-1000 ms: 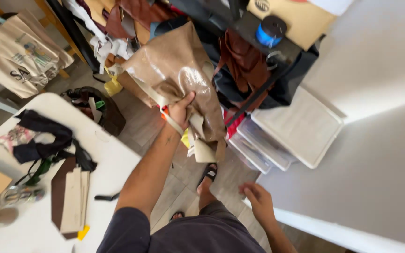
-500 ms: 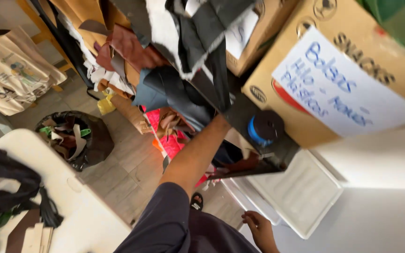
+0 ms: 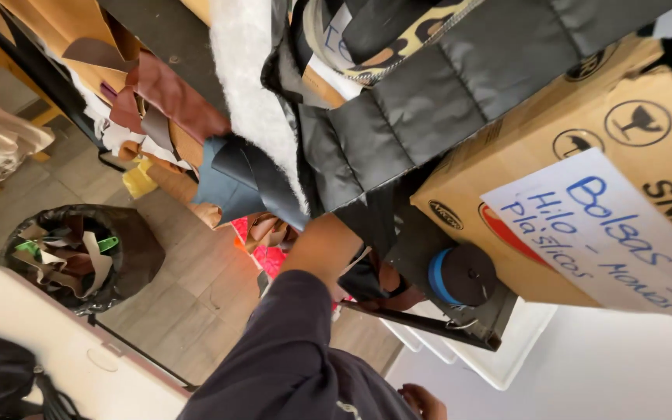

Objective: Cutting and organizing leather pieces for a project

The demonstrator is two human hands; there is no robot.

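My left arm in a dark sleeve reaches up into a shelf crammed with leather and fabric. My left hand [image 3: 327, 237] is pushed in under a black quilted fabric [image 3: 460, 101] and beside a folded blue-grey leather piece [image 3: 227, 179]; its fingers are hidden. Only part of my right hand [image 3: 421, 400] shows at the bottom edge, low by my body, with nothing visible in it. Brown leather pieces [image 3: 165, 93] and white fleece [image 3: 250, 78] hang above.
A cardboard box [image 3: 507, 179] with a handwritten paper label sits on the shelf at right, with a blue-and-black roll [image 3: 460, 274] below it. A black bin of scraps [image 3: 134, 249] stands on the wood floor. White table [image 3: 56, 342] at lower left; white plastic containers [image 3: 499, 365] under the shelf.
A second ago my left hand held a tan leather piece out in front. Since then the view has tilted up and closer to the shelf, and the hand has gone deep into the pile.
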